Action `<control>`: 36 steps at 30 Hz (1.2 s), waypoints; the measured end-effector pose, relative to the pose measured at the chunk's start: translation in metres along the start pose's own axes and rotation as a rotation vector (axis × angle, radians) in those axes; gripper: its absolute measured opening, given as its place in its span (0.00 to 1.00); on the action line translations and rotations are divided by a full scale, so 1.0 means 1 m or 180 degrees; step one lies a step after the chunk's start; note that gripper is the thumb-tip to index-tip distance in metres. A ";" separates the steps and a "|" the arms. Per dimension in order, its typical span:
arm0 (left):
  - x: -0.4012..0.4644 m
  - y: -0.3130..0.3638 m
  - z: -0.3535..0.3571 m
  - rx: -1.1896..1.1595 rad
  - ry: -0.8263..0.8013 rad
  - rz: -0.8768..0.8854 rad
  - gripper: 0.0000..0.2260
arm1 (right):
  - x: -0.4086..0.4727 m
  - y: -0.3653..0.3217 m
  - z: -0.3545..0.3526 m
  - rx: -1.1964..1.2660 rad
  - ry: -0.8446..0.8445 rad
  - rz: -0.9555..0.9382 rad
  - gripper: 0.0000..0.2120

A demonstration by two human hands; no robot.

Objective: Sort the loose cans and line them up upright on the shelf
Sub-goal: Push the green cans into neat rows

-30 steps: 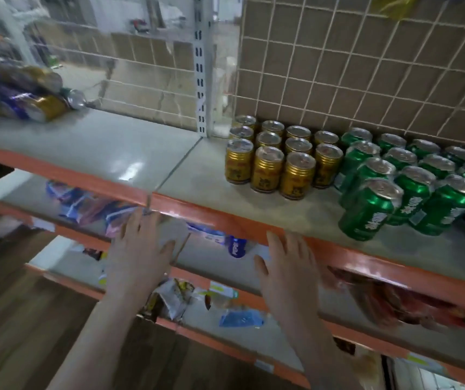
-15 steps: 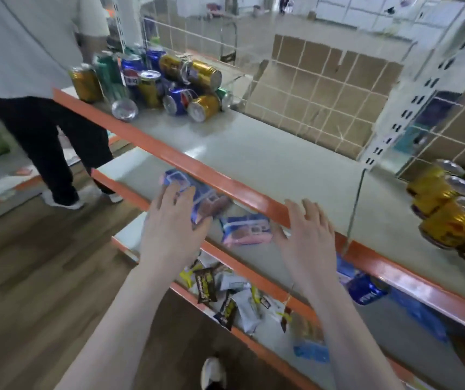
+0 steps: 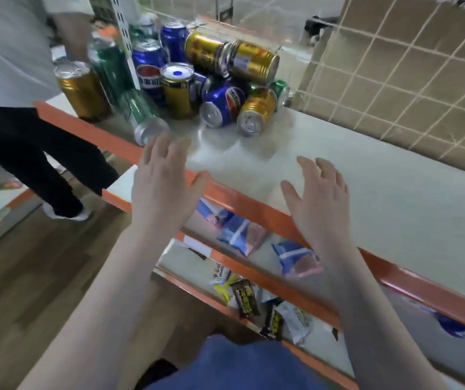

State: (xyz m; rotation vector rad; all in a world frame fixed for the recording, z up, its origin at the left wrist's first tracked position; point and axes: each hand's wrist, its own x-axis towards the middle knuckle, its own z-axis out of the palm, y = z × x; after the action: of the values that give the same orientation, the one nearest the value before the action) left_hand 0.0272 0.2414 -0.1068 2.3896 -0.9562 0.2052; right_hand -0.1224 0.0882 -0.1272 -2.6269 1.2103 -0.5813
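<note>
On the shelf (image 3: 338, 170), loose cans (image 3: 197, 80) lie jumbled, some upright.

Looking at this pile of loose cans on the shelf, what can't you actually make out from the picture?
- Head view: how many cans are in the pile; the front ones hide those behind.
- The green can lying by the left hand: motion blur smears its label.
- The packets on the lower shelf: blurred and partly behind the orange rail and right hand.
- The bystander: cut off by the frame's top and left edges.
</note>
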 end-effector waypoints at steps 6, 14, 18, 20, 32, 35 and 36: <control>0.055 -0.058 0.001 -0.0125 0.0041 0.0305 0.22 | 0.022 -0.047 0.024 -0.0085 0.0019 0.0375 0.25; 0.099 -0.105 0.004 -0.0114 -0.0551 0.0877 0.28 | 0.043 -0.104 0.053 -0.0120 0.0298 0.0902 0.25; 0.110 -0.117 0.014 -0.0160 -0.0636 0.1214 0.27 | 0.059 -0.104 0.058 -0.0194 0.0269 0.1012 0.28; 0.116 -0.118 0.016 -0.0192 -0.0676 0.1287 0.26 | 0.066 -0.101 0.060 -0.0166 0.0271 0.1036 0.29; 0.138 -0.114 0.020 0.0064 -0.0900 0.1584 0.27 | 0.115 -0.093 0.084 0.0034 0.0321 0.0995 0.37; 0.142 -0.113 0.019 0.0174 -0.0863 0.1642 0.25 | 0.124 -0.094 0.088 0.0043 0.0344 0.1000 0.38; 0.143 -0.112 0.019 0.0235 -0.0845 0.1673 0.22 | 0.126 -0.094 0.089 0.0078 0.0352 0.1006 0.39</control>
State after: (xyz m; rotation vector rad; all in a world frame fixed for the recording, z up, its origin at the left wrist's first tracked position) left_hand 0.2067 0.2131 -0.1244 2.2177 -1.7207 0.1173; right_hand 0.0544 0.0539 -0.1425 -2.3399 1.5981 -0.6806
